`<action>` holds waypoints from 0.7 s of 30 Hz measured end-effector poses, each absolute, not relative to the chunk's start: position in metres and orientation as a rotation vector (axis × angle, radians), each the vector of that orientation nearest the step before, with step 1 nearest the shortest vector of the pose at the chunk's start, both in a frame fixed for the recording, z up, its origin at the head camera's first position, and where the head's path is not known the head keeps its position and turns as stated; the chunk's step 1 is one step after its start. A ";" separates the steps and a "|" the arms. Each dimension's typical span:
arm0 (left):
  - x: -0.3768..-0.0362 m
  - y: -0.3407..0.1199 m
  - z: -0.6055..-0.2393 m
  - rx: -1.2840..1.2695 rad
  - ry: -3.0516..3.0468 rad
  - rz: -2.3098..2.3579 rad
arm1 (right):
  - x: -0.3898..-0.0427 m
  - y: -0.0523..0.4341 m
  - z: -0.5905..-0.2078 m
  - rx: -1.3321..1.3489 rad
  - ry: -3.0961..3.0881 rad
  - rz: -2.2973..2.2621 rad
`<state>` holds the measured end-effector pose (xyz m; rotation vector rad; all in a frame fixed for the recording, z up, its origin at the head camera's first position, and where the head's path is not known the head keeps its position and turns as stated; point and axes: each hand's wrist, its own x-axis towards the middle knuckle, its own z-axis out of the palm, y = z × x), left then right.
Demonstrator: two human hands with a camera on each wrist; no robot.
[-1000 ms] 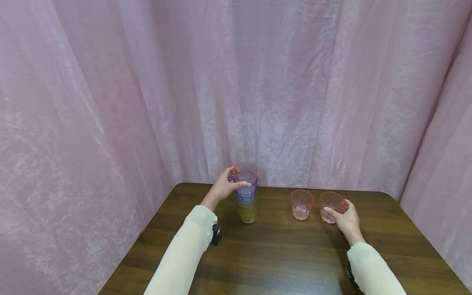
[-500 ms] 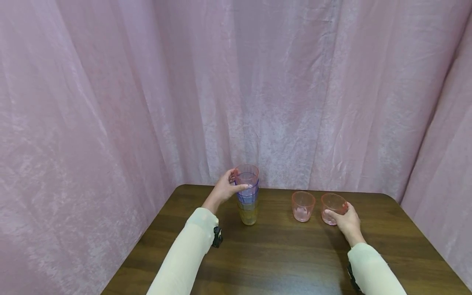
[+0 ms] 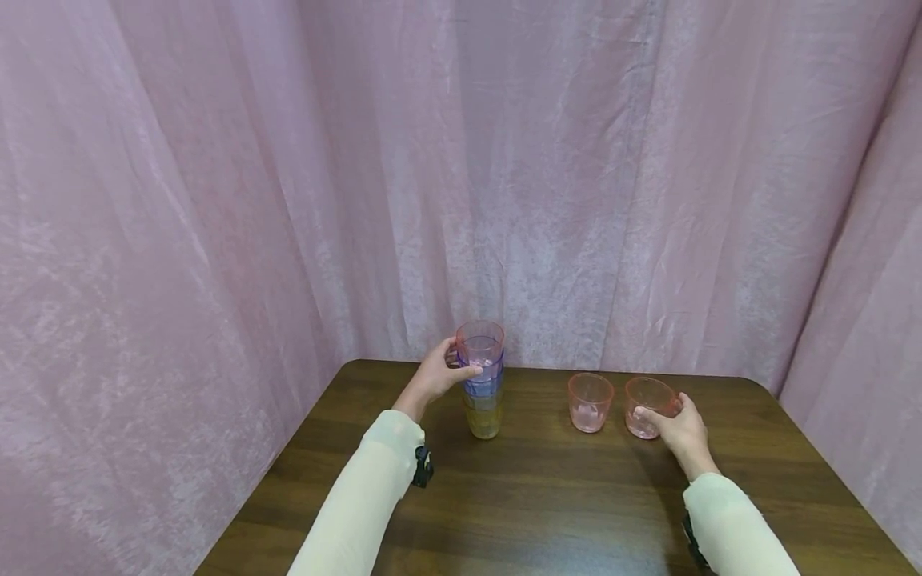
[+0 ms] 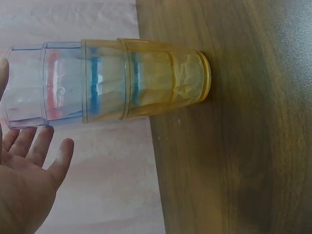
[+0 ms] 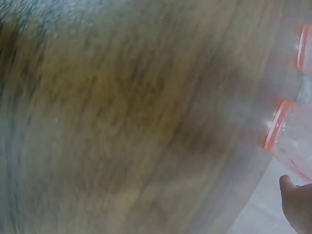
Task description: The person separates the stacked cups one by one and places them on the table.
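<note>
In the head view, my left hand (image 3: 435, 372) is at the upper part of an upright stack of clear plastic cups. A pink cup (image 3: 480, 332) tops it, blue-purple cups (image 3: 483, 387) sit in the middle and yellow cups (image 3: 485, 422) at the bottom. The left wrist view shows that hand's fingers (image 4: 62, 158) spread loosely beside the purple-rimmed cups (image 4: 63, 85), above the yellow ones. On the right, my right hand (image 3: 683, 432) holds a pink cup (image 3: 646, 392) standing upright, thumb in front and fingers at its far side. A second pink cup (image 3: 590, 404) stands just left of it.
The brown wooden table (image 3: 547, 496) has its far edge close behind the cups. A pink curtain (image 3: 547, 200) hangs beyond that edge and along the sides. Dark bands (image 3: 422, 466) sit on both wrists over pale sleeves.
My left thumb has slid slightly down and away from the top of the stack, its grip loosening. The right hand and both pink cups near it stay nearly where they were.
</note>
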<state>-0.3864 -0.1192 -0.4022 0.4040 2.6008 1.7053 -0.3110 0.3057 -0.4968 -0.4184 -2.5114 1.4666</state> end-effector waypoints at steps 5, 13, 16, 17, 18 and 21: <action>-0.385 -0.119 -0.405 0.402 2.585 1.718 | -0.310 0.307 -0.489 -0.405 -2.509 1.516; -0.386 -0.119 -0.411 0.410 2.588 1.718 | -0.311 0.311 -0.470 -0.390 -2.489 1.509; -0.387 -0.119 -0.413 0.429 2.585 1.716 | -0.313 0.310 -0.461 -0.372 -2.491 1.483; -0.386 -0.119 -0.413 0.435 2.580 1.720 | -0.313 0.309 -0.458 -0.361 -2.492 1.472; -0.386 -0.118 -0.414 0.442 2.574 1.725 | -0.314 0.307 -0.454 -0.349 -2.494 1.464; -0.386 -0.118 -0.415 0.445 2.566 1.733 | -0.318 0.301 -0.443 -0.313 -2.501 1.436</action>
